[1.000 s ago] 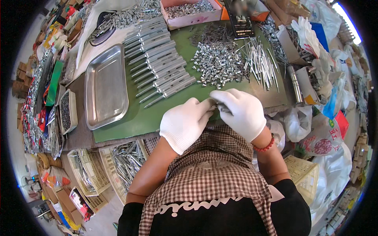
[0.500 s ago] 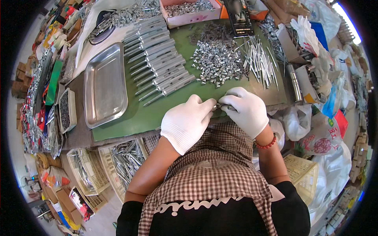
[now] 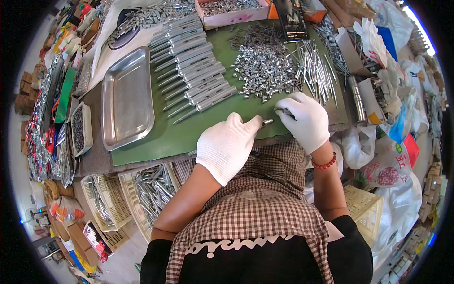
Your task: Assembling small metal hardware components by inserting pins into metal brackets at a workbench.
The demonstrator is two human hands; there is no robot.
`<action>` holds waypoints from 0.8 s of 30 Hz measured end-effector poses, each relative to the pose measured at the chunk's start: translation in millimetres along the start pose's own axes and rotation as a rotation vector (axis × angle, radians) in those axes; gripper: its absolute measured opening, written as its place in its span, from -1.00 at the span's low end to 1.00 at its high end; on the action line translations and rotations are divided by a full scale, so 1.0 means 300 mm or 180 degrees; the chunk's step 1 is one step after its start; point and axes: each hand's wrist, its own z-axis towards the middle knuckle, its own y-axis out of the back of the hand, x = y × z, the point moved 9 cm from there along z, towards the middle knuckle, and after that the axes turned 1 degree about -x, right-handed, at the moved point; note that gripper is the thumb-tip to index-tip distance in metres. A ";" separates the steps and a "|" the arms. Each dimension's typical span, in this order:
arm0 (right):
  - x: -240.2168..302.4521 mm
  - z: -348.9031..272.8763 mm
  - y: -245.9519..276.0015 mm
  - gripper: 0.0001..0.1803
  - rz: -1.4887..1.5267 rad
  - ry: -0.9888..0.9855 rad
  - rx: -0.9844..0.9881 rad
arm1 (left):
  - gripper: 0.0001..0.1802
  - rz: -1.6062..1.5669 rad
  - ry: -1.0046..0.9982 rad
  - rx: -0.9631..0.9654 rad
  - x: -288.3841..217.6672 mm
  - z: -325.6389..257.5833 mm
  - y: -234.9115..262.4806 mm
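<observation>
My gloved left hand (image 3: 226, 144) is closed over the green mat's front edge, pinching a silvery metal tube (image 3: 267, 122) whose end pokes out past thumb and finger; the rest is hidden in the glove. To its right, my gloved right hand (image 3: 306, 120) pinches a small grey metal piece (image 3: 285, 112), too covered to name. Just beyond it lies a heap of small shiny metal caps (image 3: 262, 71). Thin metal rods (image 3: 316, 71) are spread to the right of that heap. Further left, metal tubes with rods (image 3: 201, 78) sticking from their ends lie in a slanted row.
A steel tray (image 3: 127, 99) lies at the mat's left. Small dark parts (image 3: 255, 38) are piled behind the caps, beside a pink box (image 3: 231, 18) of metal parts. Cream baskets (image 3: 130, 189) of metal pieces stand below the table edge. A thick metal cylinder (image 3: 357, 99) lies right.
My hands have come apart: the right moved up and to the right with the small grey piece. The left stays nearly in place, and the tube's end now shows.
</observation>
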 end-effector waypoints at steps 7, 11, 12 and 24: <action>0.051 -0.024 -0.008 -0.88 0.0761 -0.0165 0.0147 | -0.76 -0.0078 0.0031 -0.0009 0.001 0.004 0.006; 0.084 -0.035 -0.016 -0.87 0.0649 0.0064 0.0001 | -0.76 -0.0113 -0.0010 -0.0008 -0.004 0.006 0.014; 0.094 -0.035 -0.013 -0.88 0.0547 0.0129 -0.0085 | -0.76 -0.0113 -0.0012 -0.0012 -0.004 0.005 0.014; 0.113 -0.021 -0.026 -0.90 0.0241 -0.0062 0.0266 | -0.70 -0.0141 -0.0139 -0.0048 -0.004 0.005 0.009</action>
